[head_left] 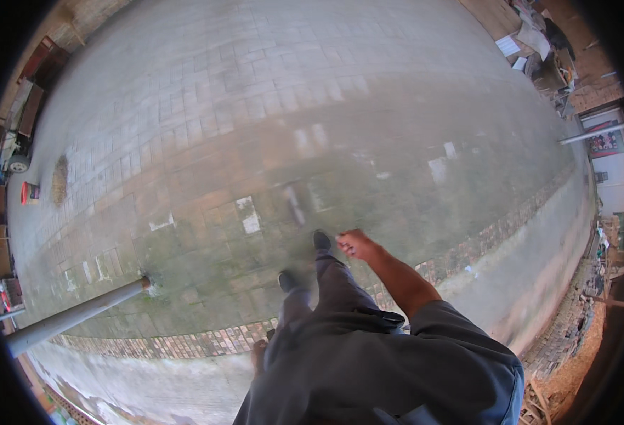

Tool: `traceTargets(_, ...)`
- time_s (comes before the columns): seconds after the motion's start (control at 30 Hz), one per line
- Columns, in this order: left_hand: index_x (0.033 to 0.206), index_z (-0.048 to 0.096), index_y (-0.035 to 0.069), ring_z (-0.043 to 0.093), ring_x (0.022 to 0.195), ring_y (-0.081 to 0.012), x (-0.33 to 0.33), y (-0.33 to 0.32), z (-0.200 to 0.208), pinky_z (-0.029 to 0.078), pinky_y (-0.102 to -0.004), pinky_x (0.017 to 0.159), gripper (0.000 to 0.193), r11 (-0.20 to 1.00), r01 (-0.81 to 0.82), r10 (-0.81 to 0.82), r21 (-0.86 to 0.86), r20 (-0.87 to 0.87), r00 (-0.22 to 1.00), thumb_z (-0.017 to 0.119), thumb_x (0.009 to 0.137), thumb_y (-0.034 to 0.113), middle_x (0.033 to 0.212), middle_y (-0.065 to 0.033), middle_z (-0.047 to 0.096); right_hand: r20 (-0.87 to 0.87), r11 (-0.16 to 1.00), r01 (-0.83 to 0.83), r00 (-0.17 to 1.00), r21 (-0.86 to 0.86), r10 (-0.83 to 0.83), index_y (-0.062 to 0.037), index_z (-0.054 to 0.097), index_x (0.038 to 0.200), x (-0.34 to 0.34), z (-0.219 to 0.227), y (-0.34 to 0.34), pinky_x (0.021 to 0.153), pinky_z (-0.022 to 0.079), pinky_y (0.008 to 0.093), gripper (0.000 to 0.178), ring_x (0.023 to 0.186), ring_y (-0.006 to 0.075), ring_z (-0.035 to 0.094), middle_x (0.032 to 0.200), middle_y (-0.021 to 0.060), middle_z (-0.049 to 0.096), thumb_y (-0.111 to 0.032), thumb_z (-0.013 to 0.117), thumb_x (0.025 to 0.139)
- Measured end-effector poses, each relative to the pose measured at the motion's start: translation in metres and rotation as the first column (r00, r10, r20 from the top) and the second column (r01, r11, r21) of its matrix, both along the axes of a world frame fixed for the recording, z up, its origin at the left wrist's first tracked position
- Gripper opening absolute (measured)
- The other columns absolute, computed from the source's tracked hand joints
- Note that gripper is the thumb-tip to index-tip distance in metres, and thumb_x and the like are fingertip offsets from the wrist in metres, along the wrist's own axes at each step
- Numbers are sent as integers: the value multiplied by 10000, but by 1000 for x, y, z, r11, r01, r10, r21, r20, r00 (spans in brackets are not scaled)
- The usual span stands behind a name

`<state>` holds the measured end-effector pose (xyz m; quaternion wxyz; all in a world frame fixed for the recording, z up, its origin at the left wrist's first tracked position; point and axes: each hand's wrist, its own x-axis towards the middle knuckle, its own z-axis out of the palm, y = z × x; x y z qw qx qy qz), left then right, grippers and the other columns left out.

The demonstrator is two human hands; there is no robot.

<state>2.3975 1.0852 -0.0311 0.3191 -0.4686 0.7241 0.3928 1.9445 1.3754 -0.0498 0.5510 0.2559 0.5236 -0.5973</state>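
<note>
My right hand (354,244) hangs in front of my body above the paved ground, its fingers curled into a loose fist. Nothing shows sticking out of it. Below it is my dark right shoe (321,241), and my left shoe (287,281) stands farther back. Beside my hip, my left hand (259,354) is only partly seen, mostly covered by my dark shirt (376,368). Its fingers are too hidden to read. Neither hand touches any object that I can make out.
A metal pole (78,316) rises from the ground at left. Farther left are a red bucket (30,193), a small brown heap (59,181) and a wheeled vehicle (19,163). A brick strip (163,346) borders the pale concrete (149,379). Cluttered boards and sheets (531,42) lie far right.
</note>
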Motion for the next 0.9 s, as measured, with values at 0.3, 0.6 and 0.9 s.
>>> traceTargets(0.3, 1108, 571, 155, 576, 1004, -259, -26, 11, -24, 428, -367, 860, 380, 997, 9, -6, -71, 38, 999, 547, 817, 399, 1025, -102, 624, -157, 922, 380, 918, 71, -366, -100, 477, 716, -48, 27, 93, 387, 289, 188, 111, 479, 58, 390, 628, 32, 470, -109, 561, 789)
traceTargets(0.6, 1109, 566, 171, 599, 914, -229, -1, 19, -51, 447, -348, 805, 336, 987, -154, 158, 35, -206, 966, 559, 825, 352, 963, -88, 635, 34, 969, 179, 984, -173, -175, -110, 461, 769, -37, 47, -14, 372, 262, 189, 101, 477, 47, 350, 637, 4, 426, -127, 532, 838)
traceTargets(0.9, 1109, 550, 196, 588, 824, -142, 15, 20, -37, 453, -308, 737, 281, 798, -375, 566, 472, -372, 736, 568, 842, 282, 851, -39, 634, 147, 983, 44, 989, -179, -17, -115, 453, 764, -31, 9, -105, 361, 232, 190, 102, 463, 58, 331, 596, -2, 405, -130, 512, 846)
